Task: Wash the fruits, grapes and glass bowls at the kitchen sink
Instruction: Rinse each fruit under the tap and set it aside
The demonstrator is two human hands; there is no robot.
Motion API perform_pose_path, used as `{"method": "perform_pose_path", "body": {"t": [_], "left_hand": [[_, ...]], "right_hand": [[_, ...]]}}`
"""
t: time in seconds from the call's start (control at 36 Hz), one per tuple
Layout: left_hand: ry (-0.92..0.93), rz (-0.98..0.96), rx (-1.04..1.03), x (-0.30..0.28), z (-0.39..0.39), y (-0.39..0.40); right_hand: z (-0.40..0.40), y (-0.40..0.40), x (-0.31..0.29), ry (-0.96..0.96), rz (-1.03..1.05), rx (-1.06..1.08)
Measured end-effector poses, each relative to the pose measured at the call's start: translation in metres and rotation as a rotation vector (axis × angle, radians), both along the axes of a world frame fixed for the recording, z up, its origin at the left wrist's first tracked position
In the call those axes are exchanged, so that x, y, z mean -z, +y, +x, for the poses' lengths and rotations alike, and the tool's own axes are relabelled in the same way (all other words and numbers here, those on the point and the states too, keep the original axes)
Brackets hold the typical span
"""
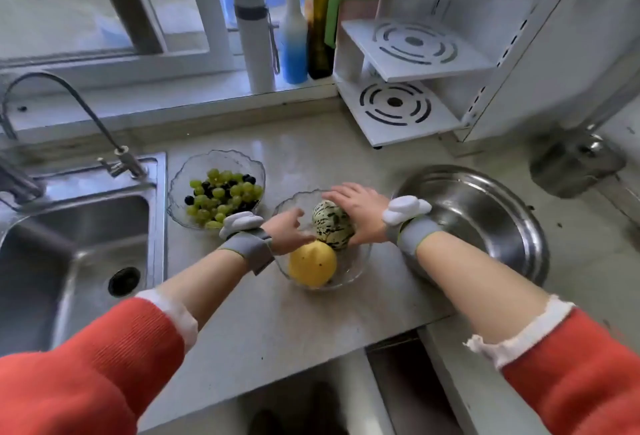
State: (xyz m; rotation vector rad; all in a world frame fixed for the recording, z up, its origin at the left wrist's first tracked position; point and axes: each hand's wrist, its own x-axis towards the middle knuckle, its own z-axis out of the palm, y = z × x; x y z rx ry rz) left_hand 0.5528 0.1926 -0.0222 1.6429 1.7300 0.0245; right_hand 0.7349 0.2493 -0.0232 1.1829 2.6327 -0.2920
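A glass bowl (360, 261) on the counter holds a green-speckled melon (333, 224) and a yellow pear (312, 264). My right hand (360, 211) lies over the melon's far and right side, fingers curled around it. My left hand (288, 230) reaches into the same bowl at the melon's left, fingers apart, blurred. A second glass bowl (194, 166) further left holds green grapes (221, 197) mixed with dark ones. The steel sink (79, 247) sits at the left with its drain showing.
A large steel basin (485, 212) stands right of the fruit bowl, under my right wrist. A curved faucet (69, 105) rises behind the sink. A flask, spray bottle and dark bottle line the windowsill. A white tiered rack (408, 53) fills the back right corner.
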Motion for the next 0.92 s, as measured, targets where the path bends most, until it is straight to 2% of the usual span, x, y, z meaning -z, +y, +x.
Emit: {"method": "perform_pose_path", "body": {"t": [0.08,0.25,0.33,0.5,0.58,0.69,0.78,0.92], "left_hand": [[-0.044,-0.010,-0.044,0.002,0.003,0.001],[-0.159,0.013,-0.169,-0.002,0.004,0.006],[-0.352,0.007,-0.323,-0.005,0.001,0.010],[-0.955,-0.073,-0.784,-0.025,-0.013,0.019],[-1.089,-0.111,-0.856,-0.042,-0.032,0.019],[-1.285,-0.143,-0.809,-0.060,-0.052,0.012],[-1.251,-0.136,-0.835,-0.058,-0.088,-0.007],[-1.178,-0.002,-0.935,-0.056,-0.169,-0.058]], "right_hand": [[-0.002,-0.006,0.016,0.001,-0.012,-0.031],[-0.011,-0.006,0.028,0.161,-0.016,0.033],[-0.012,0.001,0.020,0.284,-0.036,0.067],[-0.027,0.015,-0.026,0.641,-0.006,0.136],[-0.053,0.020,-0.048,0.754,-0.084,0.134],[-0.092,0.014,-0.060,0.751,-0.193,0.043],[-0.135,0.005,-0.060,0.762,-0.250,-0.078],[-0.222,-0.027,-0.072,0.731,-0.374,-0.203]]}}
